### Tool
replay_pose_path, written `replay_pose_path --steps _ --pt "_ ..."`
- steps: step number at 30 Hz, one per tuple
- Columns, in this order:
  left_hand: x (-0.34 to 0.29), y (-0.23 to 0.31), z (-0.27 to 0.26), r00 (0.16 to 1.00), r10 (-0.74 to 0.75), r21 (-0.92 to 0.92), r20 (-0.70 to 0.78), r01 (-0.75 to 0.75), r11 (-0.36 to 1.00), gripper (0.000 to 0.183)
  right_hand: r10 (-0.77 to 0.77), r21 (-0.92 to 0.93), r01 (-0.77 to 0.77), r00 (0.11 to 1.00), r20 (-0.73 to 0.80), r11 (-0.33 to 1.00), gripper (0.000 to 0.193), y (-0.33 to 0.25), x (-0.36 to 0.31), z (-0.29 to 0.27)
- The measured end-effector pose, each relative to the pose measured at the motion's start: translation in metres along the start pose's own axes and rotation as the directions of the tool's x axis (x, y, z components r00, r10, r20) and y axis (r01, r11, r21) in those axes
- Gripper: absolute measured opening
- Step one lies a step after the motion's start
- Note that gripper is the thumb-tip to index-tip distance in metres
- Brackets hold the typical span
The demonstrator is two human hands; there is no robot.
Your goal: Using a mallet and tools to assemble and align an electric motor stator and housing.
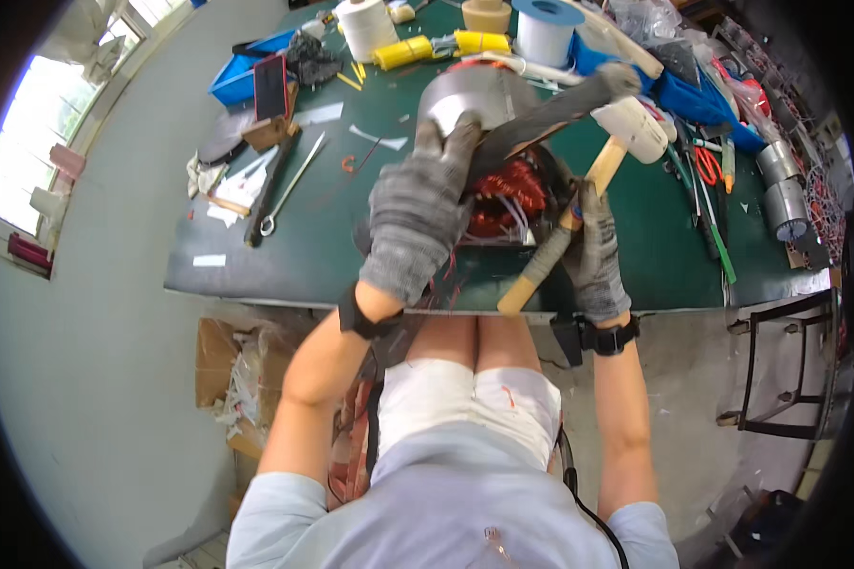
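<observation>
My left hand (416,209), in a grey knit glove, is at the near end of a dark, worn bar (555,116). The bar appears gripped at the thumb side; the thumb is hidden. Two of that hand's fingers reach up over a silver metal cylinder (479,93). The bar slants up to the right above a motor stator with red-brown wire coils (508,194) and pale sleeved leads. My right hand (596,247), also gloved, is closed around the wooden handle of a mallet (547,251). Its white head points up right, beside the bar.
On the green table (304,256) are a dark bar and a metal rod at left, with a phone (270,87) on a block. White spools (365,30) and yellow bundles stand behind. Blue bins, red-handled scissors (707,166) and metal cylinders are at right. A metal-framed stool (778,370) stands lower right.
</observation>
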State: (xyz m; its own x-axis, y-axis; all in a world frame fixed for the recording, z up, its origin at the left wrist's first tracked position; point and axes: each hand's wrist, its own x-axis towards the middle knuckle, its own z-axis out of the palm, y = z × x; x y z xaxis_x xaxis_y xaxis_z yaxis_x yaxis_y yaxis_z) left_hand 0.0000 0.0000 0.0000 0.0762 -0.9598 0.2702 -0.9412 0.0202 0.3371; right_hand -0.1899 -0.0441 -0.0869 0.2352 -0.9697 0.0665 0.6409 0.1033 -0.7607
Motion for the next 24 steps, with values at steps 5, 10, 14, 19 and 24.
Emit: replay_pose_path --steps 5,10,14,19,24 --pt "0.01 -0.02 -0.002 0.986 0.165 -0.071 -0.003 -0.164 0.984 0.075 -0.034 -0.147 0.053 0.991 0.133 0.988 0.034 0.004 0.0 -0.025" --pt "-0.009 0.025 0.023 0.909 0.358 -0.223 -0.211 -0.402 0.888 0.068 -0.02 -0.528 -0.096 0.978 -0.21 0.844 0.017 -0.004 -0.038 -0.053" --pt "-0.027 0.096 0.064 0.86 0.493 -0.132 0.131 -0.478 0.869 0.063 -0.01 -0.56 -0.048 0.995 -0.1 0.827 0.014 0.021 -0.051 -0.194" --pt "-0.093 0.048 0.115 0.805 0.552 -0.212 0.217 -0.514 0.831 0.059 -0.071 -0.586 -0.162 0.933 -0.354 0.794 0.012 -0.024 -0.059 -0.113" --pt "-0.166 -0.009 0.068 0.782 0.622 -0.42 -0.047 -0.58 0.698 0.045 -0.146 -0.576 -0.141 0.894 -0.423 0.805 0.012 -0.034 -0.075 -0.109"
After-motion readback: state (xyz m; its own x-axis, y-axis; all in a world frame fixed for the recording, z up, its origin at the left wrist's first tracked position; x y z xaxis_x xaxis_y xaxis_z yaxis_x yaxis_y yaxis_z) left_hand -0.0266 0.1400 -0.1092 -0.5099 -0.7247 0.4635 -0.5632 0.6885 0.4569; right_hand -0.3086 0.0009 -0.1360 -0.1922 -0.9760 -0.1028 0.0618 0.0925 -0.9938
